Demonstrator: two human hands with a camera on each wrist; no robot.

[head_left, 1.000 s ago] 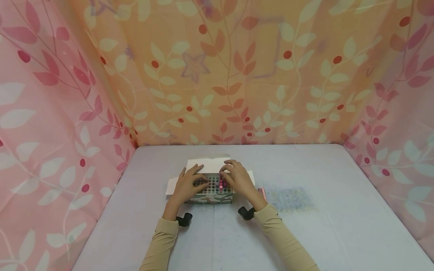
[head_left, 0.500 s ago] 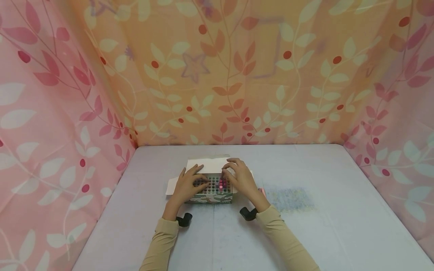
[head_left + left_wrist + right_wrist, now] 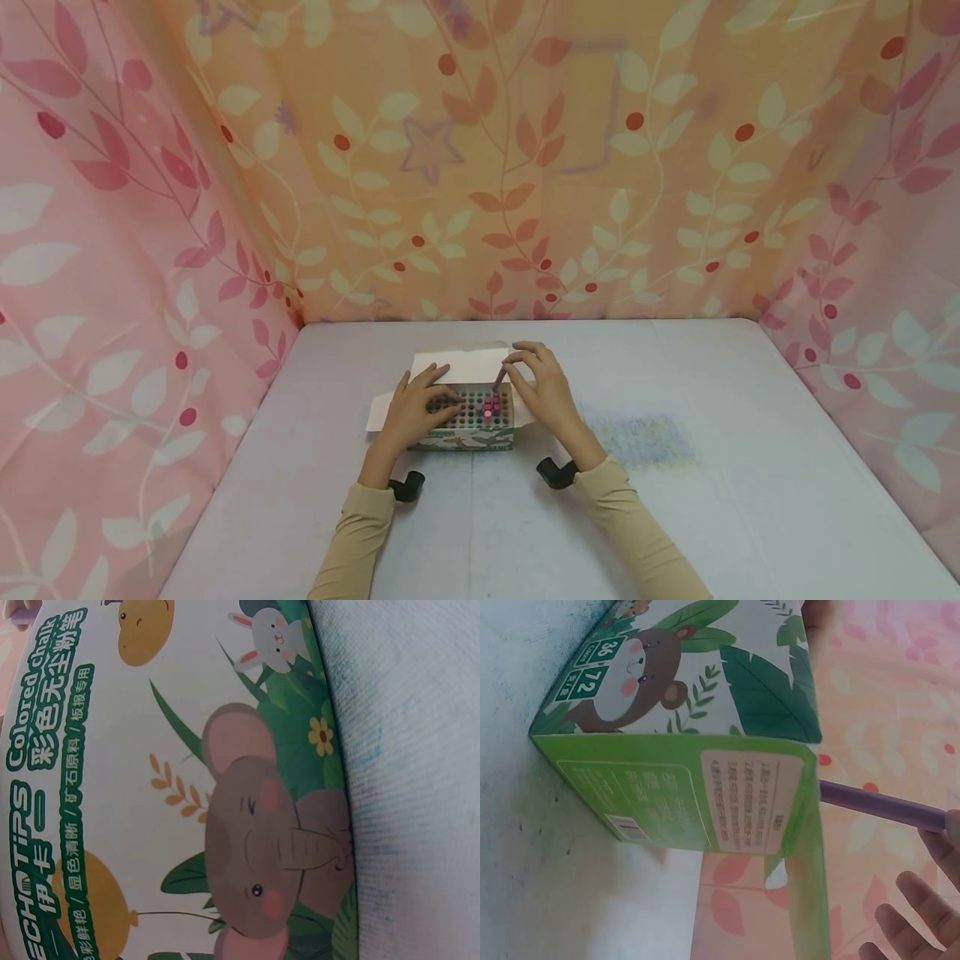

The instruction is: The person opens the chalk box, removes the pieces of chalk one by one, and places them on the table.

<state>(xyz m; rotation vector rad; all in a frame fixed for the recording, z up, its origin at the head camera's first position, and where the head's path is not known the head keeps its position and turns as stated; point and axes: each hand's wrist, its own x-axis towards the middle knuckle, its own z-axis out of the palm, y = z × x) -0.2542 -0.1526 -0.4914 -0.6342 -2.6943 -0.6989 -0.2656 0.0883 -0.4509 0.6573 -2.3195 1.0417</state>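
In the head view, a colored chalk box (image 3: 468, 439) stands on the table with its lid flap (image 3: 461, 365) folded back. Rows of round holes show inside, and several pink and purple chalk ends (image 3: 489, 407) stick up at the right. My right hand (image 3: 549, 393) pinches a purple chalk stick (image 3: 885, 805) by its upper end; it slants, its lower end over the box's right rear part. My left hand (image 3: 412, 410) rests on the box's left side, thumb and forefinger over the holes. The left wrist view shows the box's printed front (image 3: 247, 825), no left fingers.
A side flap (image 3: 378, 412) spreads out left of the box, another on its right. Bluish chalk smudges (image 3: 637, 440) mark the table (image 3: 750, 517) on the right. Patterned curtains (image 3: 480, 208) surround the table at the back and sides.
My right hand has moved up and to the right, drawing the purple chalk stick up from the holes so that more of it shows. The left hand has stayed in place.
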